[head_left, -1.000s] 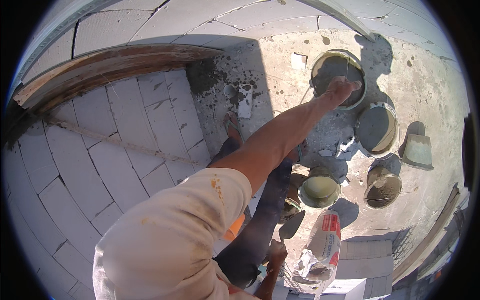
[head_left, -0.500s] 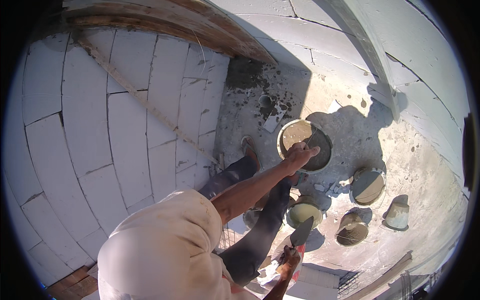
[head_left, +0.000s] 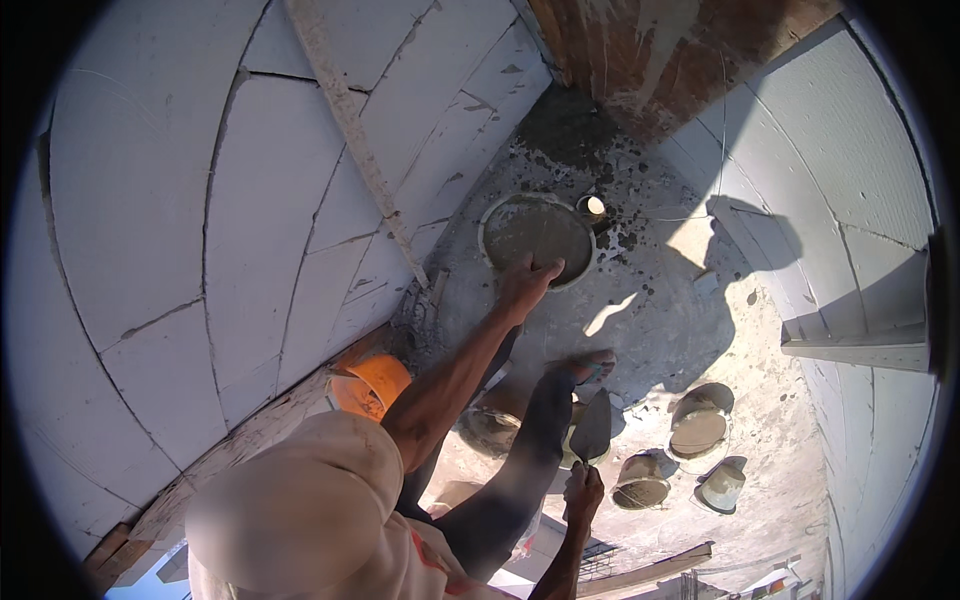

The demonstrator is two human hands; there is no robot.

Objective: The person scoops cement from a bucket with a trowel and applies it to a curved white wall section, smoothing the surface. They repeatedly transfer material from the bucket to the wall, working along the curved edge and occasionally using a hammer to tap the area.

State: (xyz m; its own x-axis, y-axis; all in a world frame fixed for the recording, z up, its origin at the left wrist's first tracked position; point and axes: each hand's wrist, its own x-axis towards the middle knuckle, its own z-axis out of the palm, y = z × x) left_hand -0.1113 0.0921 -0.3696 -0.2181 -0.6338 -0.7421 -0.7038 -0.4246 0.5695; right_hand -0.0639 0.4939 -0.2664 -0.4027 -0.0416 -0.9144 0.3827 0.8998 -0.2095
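My left hand (head_left: 529, 284) is closed in a grip over the near rim of a round bucket (head_left: 484, 240). Wet grey mortar (head_left: 537, 232) fills the bucket almost to its rim. The bucket's handle is mostly hidden by my fingers. In my right hand (head_left: 583, 492) is a trowel (head_left: 592, 428), held by its handle with the blade pointing away from me. Under the blade, a pale bucket (head_left: 566, 452) is partly covered. A small cup (head_left: 590, 207) stands beside the far right side of the mortar bucket.
Several buckets, among them a mortar-filled one (head_left: 698, 432) and an upturned one (head_left: 722, 485), stand at the right. An orange bucket (head_left: 370, 387) is by my left arm. Pale block walls (head_left: 270, 190) rise on both sides, with a wooden board (head_left: 640, 50) at the far end.
My view has turned to the right. The mortar bucket and my left hand have moved left past the small cup. The trowel stays in my right hand.
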